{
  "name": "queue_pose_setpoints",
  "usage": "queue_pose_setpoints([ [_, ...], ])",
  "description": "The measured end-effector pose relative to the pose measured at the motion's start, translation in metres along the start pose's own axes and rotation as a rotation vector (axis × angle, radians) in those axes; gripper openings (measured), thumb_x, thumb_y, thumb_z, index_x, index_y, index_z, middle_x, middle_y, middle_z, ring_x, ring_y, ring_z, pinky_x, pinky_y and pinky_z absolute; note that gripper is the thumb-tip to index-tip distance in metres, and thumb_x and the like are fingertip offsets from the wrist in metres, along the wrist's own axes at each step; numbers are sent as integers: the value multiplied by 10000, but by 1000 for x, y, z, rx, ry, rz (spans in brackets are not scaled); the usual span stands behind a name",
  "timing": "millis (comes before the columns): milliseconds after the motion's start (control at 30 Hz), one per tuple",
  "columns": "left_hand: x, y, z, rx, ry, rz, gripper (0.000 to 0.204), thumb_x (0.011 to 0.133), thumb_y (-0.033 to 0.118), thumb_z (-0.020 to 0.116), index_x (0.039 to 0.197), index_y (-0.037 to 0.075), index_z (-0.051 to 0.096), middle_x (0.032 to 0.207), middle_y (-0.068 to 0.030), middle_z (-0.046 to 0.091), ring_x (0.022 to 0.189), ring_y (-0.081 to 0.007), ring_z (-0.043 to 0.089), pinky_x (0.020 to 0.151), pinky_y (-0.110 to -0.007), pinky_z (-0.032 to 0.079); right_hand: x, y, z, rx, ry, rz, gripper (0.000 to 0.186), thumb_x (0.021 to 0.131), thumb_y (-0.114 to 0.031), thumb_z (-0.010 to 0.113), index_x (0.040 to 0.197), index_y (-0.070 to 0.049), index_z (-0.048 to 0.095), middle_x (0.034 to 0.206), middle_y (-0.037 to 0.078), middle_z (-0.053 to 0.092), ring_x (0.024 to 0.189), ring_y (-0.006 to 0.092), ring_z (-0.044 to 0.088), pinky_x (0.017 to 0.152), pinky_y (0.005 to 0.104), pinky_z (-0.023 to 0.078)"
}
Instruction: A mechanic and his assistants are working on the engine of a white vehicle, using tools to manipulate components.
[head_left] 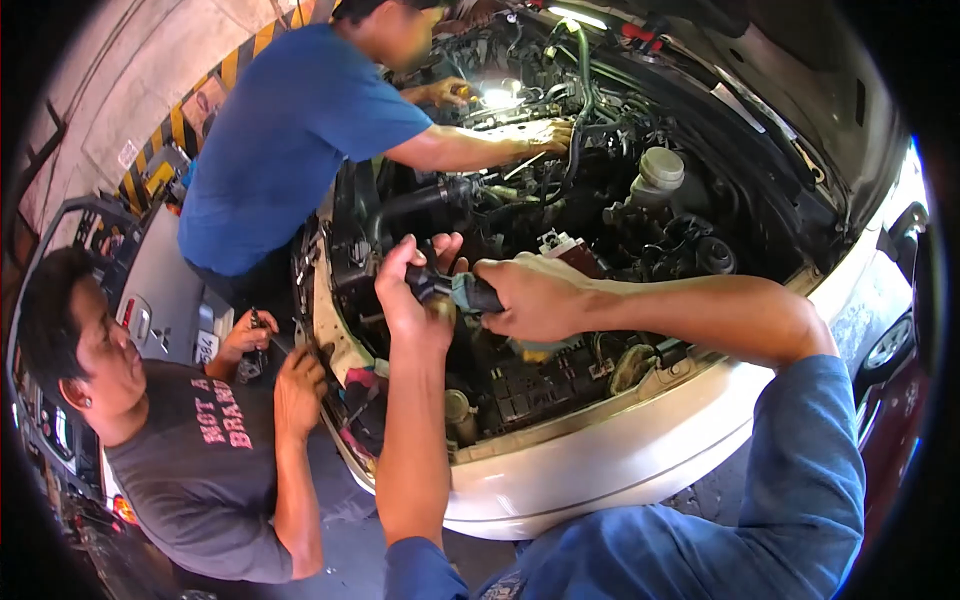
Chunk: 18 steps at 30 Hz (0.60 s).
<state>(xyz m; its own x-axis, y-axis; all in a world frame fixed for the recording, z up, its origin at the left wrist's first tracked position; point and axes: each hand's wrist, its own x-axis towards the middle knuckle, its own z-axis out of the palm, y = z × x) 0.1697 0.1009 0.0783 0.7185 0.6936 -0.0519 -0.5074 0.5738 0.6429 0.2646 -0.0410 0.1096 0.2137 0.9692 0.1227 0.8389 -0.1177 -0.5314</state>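
Over the near-left side of an open engine bay [520,390], both my hands are raised together around a short, dark, tube-like piece [474,293] with a grey-green band. Its exact kind is hard to make out. My left hand [418,295] is curled around its left end, thumb and fingertips pointing up. From the right, my right hand [540,295] grips its black end, fingers wrapped round it. Below and beyond my hands lie hoses, wiring and a dark fuse-box-like block [540,385].
A co-worker in a blue shirt [290,150] reaches into the far side of the bay, near a bright lamp [502,98]. At left, another person in a dark shirt [200,460] holds a small metal part [255,345]. The raised hood [790,90] overhangs the right; a white fender [600,470] is closest to me.
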Motion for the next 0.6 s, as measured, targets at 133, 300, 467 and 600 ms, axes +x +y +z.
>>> queue_pose_setpoints([
  [133,3,4,3,-78,143,56,182,846,192,593,781,99,451,906,-163,638,922,-344,659,862,-491,459,2,-2,3,-157,123,23,309,771,-208,685,944,-13,520,736,247,617,714,394,648,635,473,492],
  [300,0,1,3,-45,-19,71,213,859,226,592,764,82,468,884,-205,640,967,-377,637,929,-469,479,33,17,15,715,-273,56,318,822,-231,736,1048,-38,622,868,-27,633,797,60,541,747,261,448],
  [467,4,-10,9,-127,-32,-45,207,863,196,600,757,79,467,908,-211,629,876,-335,636,838,-482,519,19,35,-8,818,-401,211,297,879,-267,686,1079,-55,629,886,-36,629,812,55,544,742,233,426],
  [600,15,5,-14,-256,56,-1,196,843,150,612,757,75,453,844,-156,585,634,-190,556,784,-439,540,-6,44,-24,748,-439,399,292,887,-256,680,1098,-58,643,911,-33,641,839,54,553,768,231,430],
])
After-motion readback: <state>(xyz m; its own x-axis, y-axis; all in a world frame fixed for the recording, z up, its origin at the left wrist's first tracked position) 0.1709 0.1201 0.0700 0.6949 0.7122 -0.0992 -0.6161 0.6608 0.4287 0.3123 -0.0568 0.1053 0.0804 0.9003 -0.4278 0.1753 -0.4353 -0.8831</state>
